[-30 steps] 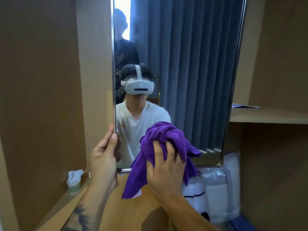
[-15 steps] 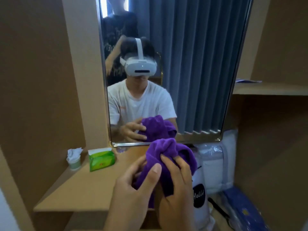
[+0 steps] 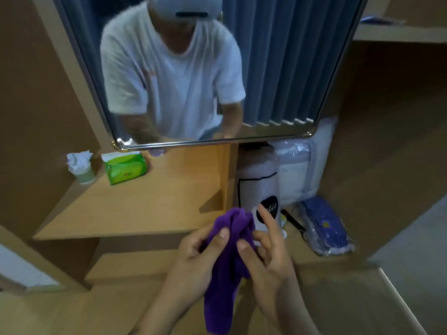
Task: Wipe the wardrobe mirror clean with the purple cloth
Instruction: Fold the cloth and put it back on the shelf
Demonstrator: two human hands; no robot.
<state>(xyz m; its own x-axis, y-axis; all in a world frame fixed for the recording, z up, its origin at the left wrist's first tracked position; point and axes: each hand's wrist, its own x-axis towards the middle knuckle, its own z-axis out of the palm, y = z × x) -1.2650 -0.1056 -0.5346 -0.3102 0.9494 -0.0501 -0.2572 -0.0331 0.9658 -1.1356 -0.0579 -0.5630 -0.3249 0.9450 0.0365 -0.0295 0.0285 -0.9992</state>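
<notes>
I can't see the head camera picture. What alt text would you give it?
Two bare hands, left hand and right hand, hold a bunched purple cloth below a wardrobe mirror. A wooden shelf under the mirror carries a green tissue pack and a cup.

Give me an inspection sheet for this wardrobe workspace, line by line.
Surface: wooden shelf under the mirror, mostly bare.
Job's things: mirror not touched by anything; purple cloth bunched between both hands, clear of the glass.
Clutter: green tissue pack and cup stuffed with tissue at the shelf's back left; white bag and blue plastic-wrapped package on the floor.
Grips: left hand and right hand both grip the cloth.
Cables: nothing seen.
Surroundings: brown wardrobe panels, upper right shelf.
</notes>
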